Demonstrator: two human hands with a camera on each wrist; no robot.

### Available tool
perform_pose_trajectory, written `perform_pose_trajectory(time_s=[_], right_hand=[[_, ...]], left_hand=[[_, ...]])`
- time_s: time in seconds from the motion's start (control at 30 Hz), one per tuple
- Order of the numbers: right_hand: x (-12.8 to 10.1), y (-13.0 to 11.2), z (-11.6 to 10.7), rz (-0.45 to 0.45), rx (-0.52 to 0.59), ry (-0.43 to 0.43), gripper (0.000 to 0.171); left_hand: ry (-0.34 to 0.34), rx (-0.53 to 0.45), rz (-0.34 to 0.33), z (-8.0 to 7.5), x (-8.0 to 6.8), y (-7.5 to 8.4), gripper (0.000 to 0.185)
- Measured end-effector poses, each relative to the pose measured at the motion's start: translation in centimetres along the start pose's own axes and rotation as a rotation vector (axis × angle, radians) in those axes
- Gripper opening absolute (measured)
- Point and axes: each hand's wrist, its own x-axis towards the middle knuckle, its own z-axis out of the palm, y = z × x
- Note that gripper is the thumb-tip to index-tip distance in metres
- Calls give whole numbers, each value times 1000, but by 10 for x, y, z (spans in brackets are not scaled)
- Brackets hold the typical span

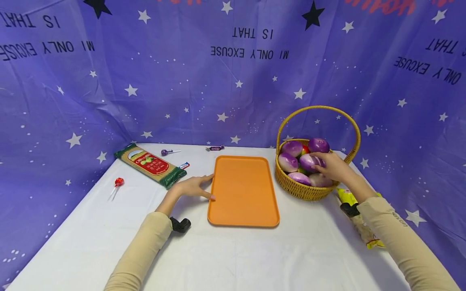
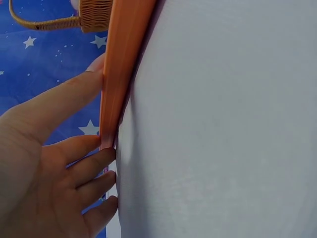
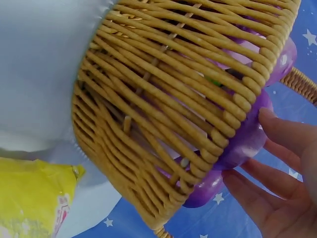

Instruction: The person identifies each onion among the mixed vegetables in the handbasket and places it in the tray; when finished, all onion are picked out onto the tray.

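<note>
In the head view my left hand (image 1: 192, 187) is at the left edge of an orange tray (image 1: 244, 190), thumb and forefinger apart. The left wrist view shows the thumb (image 2: 74, 94) touching the tray's rim, the other fingers nearly straight beside it. My right hand (image 1: 333, 166) reaches into a wicker basket (image 1: 306, 194) of several purple onions. Its thumb and fingers hold a purple onion (image 1: 308, 163) at the top of the pile. In the right wrist view the thumb and fingertips (image 3: 267, 116) lie against the onion, partly hidden by the basket's rim.
A tall handle (image 1: 320, 107) arches over the basket. A yellow bag (image 1: 360, 222) lies under the right forearm. At left are a pasta packet (image 1: 151, 163), a red lollipop (image 1: 119, 182) and a purple lollipop (image 1: 165, 152). A purple-wrapped candy (image 1: 215, 148) lies behind the tray.
</note>
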Motion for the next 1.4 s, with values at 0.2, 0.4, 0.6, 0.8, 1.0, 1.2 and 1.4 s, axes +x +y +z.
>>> perform_pose_trajectory(time_s=[0.2,0.4,0.6,0.8,1.0,1.2,1.4], right_hand=[[2,-1,1,42,19,-5,44],[4,-3,2,47,21,10,45],[0,-12,-4,119,17,18,50],[-10,-34,-12,122,54,114,56],[-17,-64,-14,-18,69,299,55],[-9,-95,-8,-104,116,375,55],[10,-124,11,-188,198,297,55]], left_hand=[[10,-3,-9,0,-1,-1,98],[8,-13,-12,1,-3,1,98],[4,-11,-11,1,-3,2,98],[1,-20,-15,0,-4,4,98],[-6,-26,-16,-1,-5,4,98],[-6,-31,-13,-2,-5,4,97],[-5,-34,-17,-1,-5,2,98]])
